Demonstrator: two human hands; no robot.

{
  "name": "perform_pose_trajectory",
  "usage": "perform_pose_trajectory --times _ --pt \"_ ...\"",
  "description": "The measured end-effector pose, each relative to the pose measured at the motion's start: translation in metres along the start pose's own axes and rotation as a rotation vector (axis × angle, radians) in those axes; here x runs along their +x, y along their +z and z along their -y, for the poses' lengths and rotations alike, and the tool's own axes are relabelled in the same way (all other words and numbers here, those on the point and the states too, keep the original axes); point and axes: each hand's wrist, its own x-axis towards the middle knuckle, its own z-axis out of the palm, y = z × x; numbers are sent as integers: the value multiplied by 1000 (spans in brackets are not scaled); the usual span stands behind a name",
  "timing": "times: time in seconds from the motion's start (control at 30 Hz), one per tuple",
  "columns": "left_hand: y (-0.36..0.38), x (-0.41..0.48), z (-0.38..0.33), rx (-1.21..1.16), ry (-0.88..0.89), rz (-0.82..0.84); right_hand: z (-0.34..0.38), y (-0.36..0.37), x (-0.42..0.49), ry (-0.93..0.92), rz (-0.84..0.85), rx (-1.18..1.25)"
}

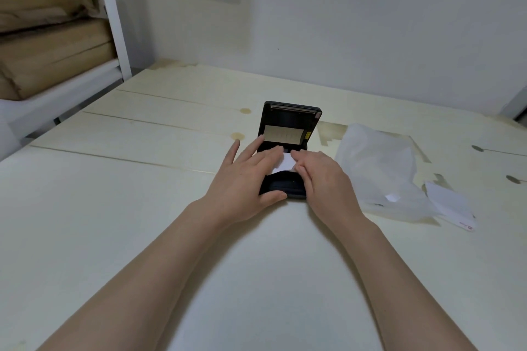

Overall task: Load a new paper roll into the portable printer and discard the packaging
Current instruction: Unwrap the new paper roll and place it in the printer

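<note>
A black portable printer (285,185) lies on the pale wooden table (128,179) with its lid (291,122) standing open and upright at the far side. A white paper roll (283,164) sits in the printer's bay, mostly hidden between my fingers. My left hand (245,179) grips the printer's left side, thumb on its near edge, fingers over the paper. On the right side of the printer, my right hand (322,177) has its fingertips pressing the paper's loose end. Crumpled clear plastic packaging (379,168) lies to the right of the printer.
A small white paper wrapper (453,205) with a red mark lies at the right, beside the plastic. A white metal shelf (111,8) holding brown cardboard boxes (48,37) stands at the far left. A white wall runs behind the table.
</note>
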Motion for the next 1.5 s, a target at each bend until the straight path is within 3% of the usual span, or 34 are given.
perform_pose_trajectory --times 0.33,0.67,0.87,1.03,1.23,1.43,1.5 --pt "-1 -6 -5 24 4 49 2 -6 -26 -91 30 -29" --pt "5 -17 2 23 138 -64 12 -13 -45 -52 92 -14" --pt "-4 -19 -5 48 97 118 9 -14 -50 -6 164 27" --pt "-3 -17 -1 -36 50 8 8 -16 -44 64 82 116" --pt "4 -14 -3 -74 34 -104 8 -36 0 183 -285 263" --pt "3 -12 -3 -78 -84 -194 7 -42 49 212 -76 353" --pt "2 -12 -4 -125 -162 -226 7 -39 44 196 -117 385"
